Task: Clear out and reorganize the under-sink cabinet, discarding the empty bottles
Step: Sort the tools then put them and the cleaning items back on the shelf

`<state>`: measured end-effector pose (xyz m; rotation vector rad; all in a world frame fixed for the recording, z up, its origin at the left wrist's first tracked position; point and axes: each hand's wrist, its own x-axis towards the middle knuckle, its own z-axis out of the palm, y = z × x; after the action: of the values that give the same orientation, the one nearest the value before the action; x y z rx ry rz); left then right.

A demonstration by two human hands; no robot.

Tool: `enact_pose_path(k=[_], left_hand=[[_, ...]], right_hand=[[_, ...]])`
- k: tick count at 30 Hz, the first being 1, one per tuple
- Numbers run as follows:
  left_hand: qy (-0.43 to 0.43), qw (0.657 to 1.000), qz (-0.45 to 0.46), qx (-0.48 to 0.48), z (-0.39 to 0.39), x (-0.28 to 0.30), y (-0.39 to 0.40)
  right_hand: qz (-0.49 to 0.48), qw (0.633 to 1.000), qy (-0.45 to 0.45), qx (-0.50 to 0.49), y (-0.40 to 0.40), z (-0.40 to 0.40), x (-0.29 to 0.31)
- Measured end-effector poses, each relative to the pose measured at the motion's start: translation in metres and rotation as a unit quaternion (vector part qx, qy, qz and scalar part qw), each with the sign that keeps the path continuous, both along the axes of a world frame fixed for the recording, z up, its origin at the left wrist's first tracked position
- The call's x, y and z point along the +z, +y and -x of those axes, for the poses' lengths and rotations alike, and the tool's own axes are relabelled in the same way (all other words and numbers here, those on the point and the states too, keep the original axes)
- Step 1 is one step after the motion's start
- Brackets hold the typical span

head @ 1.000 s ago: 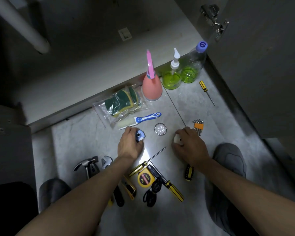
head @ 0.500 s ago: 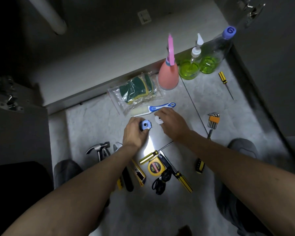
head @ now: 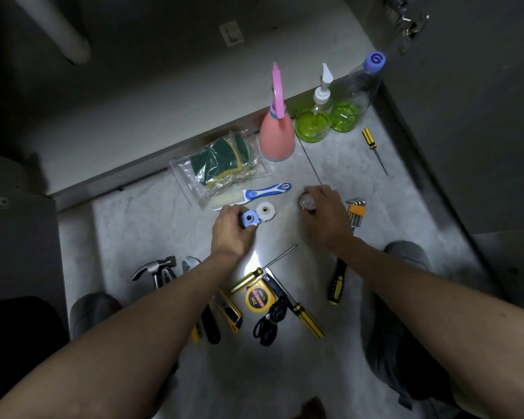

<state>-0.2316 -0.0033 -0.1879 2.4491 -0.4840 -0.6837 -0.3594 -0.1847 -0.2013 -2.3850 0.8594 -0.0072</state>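
Observation:
My left hand (head: 232, 235) grips a small blue round roll (head: 249, 219) on the floor. A white round roll (head: 265, 211) lies right beside it, untouched. My right hand (head: 324, 216) closes over a small clear shiny round object (head: 305, 202) further right. Along the cabinet edge stand a pink spray bottle (head: 276, 137), a pump bottle with green liquid (head: 312, 124) and a clear bottle with a blue cap (head: 357, 92), also low on green liquid.
A bag of green sponges (head: 221, 164) and a blue-handled brush (head: 254, 195) lie behind my hands. Hex keys (head: 356, 210) sit right of my right hand. Screwdrivers, a yellow tape measure (head: 258, 299), a hammer (head: 156, 269) and a utility knife lie near my knees.
My right hand set the white roll down beside the blue one and moved right onto the clear shiny object. My left hand stayed on the blue roll.

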Motion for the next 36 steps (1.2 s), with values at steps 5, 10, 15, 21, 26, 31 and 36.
enact_pose_path(k=[5, 10, 15, 21, 26, 31, 36], left_hand=[[0.015, 1.0, -0.001, 0.006, 0.007, -0.001, -0.019], [0.016, 1.0, 0.004, 0.005, 0.015, -0.001, -0.044], [0.013, 1.0, 0.008, -0.004, 0.018, -0.003, -0.056], [-0.009, 1.0, 0.025, -0.011, 0.02, -0.003, -0.043], [0.018, 0.999, -0.001, -0.036, 0.04, 0.002, 0.009], [0.072, 0.983, -0.088, -0.146, 0.062, 0.005, 0.066], [0.099, 0.977, -0.116, -0.146, 0.063, 0.007, 0.077]], right_hand=[[-0.091, 0.986, -0.047, -0.13, -0.037, -0.015, -0.001], [-0.081, 0.992, -0.026, -0.091, -0.062, -0.015, -0.011], [0.027, 0.997, -0.001, -0.071, -0.063, -0.001, -0.017], [-0.014, 0.992, -0.066, -0.103, -0.025, 0.01, 0.008], [-0.103, 0.994, 0.032, -0.006, 0.035, 0.05, 0.026], [-0.136, 0.981, 0.085, 0.108, 0.095, 0.083, 0.029], [-0.076, 0.981, 0.133, 0.12, 0.136, 0.113, 0.022]])
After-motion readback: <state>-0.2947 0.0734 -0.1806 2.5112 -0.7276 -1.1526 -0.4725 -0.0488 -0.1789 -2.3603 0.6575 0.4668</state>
